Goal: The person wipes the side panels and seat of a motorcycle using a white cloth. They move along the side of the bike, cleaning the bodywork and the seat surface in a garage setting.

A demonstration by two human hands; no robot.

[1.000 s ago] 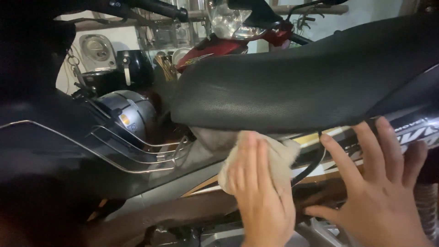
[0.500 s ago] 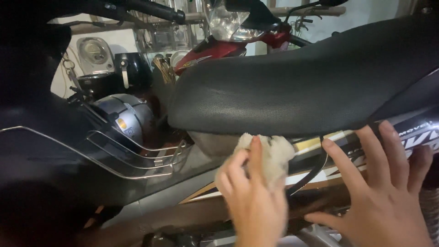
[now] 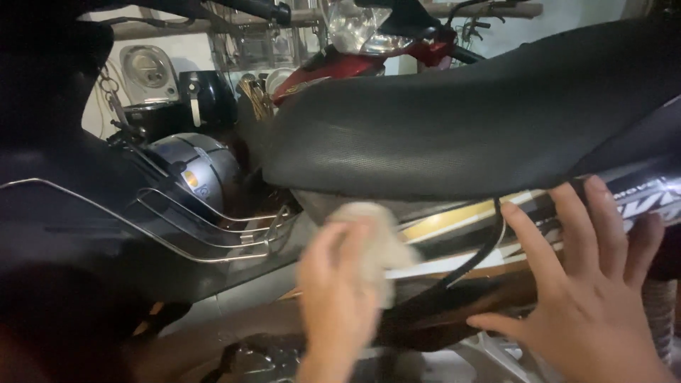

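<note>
Cluttered garage behind: red motorbike (image 3: 333, 67) at 12 o'clock, grey helmet (image 3: 195, 174) at 9, dark appliances by the wall. Black seat (image 3: 482, 120) of the near motorbike fills the upper right. Side panel (image 3: 489, 234) below it carries gold and white diagonal stripes, with white lettering at 3 o'clock. Chrome rack (image 3: 206, 234) at left. Right hand (image 3: 596, 298) flat, fingers spread, on the panel, holding nothing. Left hand (image 3: 340, 298), blurred, presses a pale rag (image 3: 376, 245) to the panel under the seat edge.
</note>
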